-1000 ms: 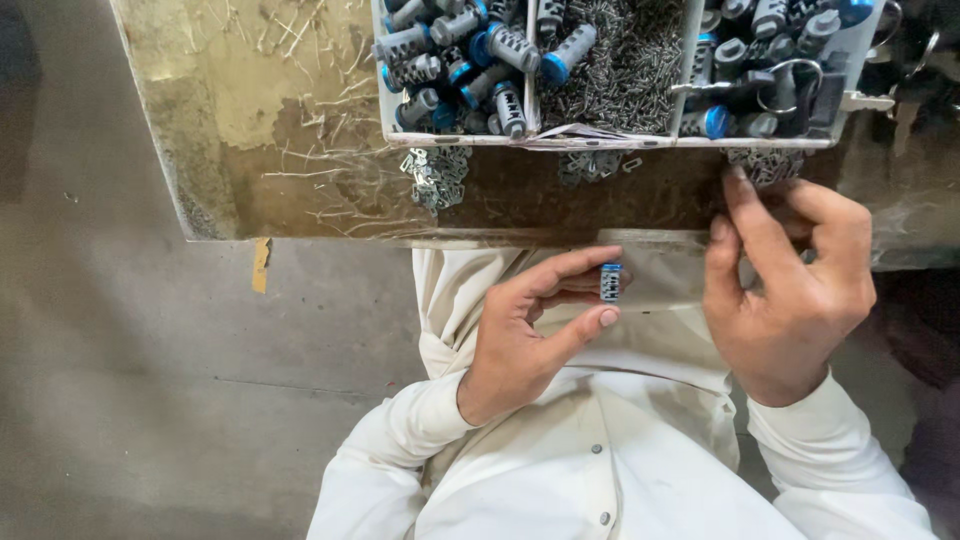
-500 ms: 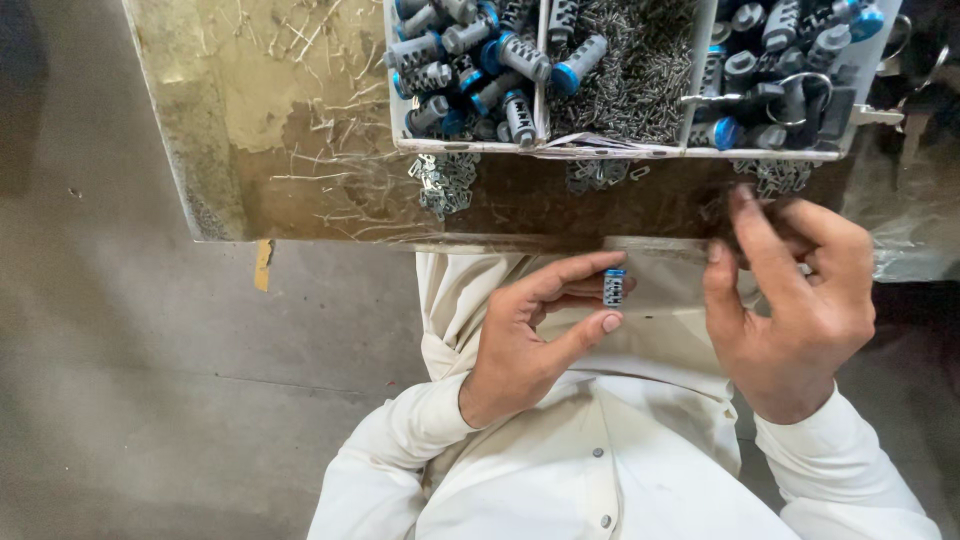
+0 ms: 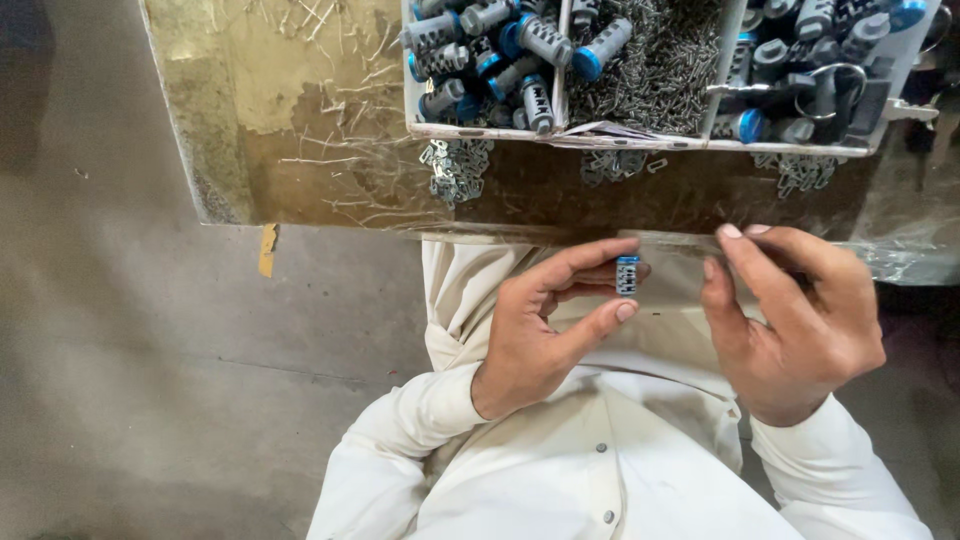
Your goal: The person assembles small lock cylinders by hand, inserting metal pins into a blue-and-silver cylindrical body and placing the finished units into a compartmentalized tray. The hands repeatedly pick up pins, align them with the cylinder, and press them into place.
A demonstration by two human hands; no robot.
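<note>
One small blue-capped cylinder (image 3: 627, 274) sits at the fingertips of the left hand (image 3: 545, 330), just below the workbench (image 3: 300, 150) edge and above the person's lap. The left fingers are curled close on it, forefinger above and thumb below. The right hand (image 3: 795, 320) is just beside it, fingers loosely bent and slightly apart; whether it holds anything cannot be told. One divided tray (image 3: 640, 135) shows three compartments: two with many cylinders, the middle mostly small metal pieces.
</note>
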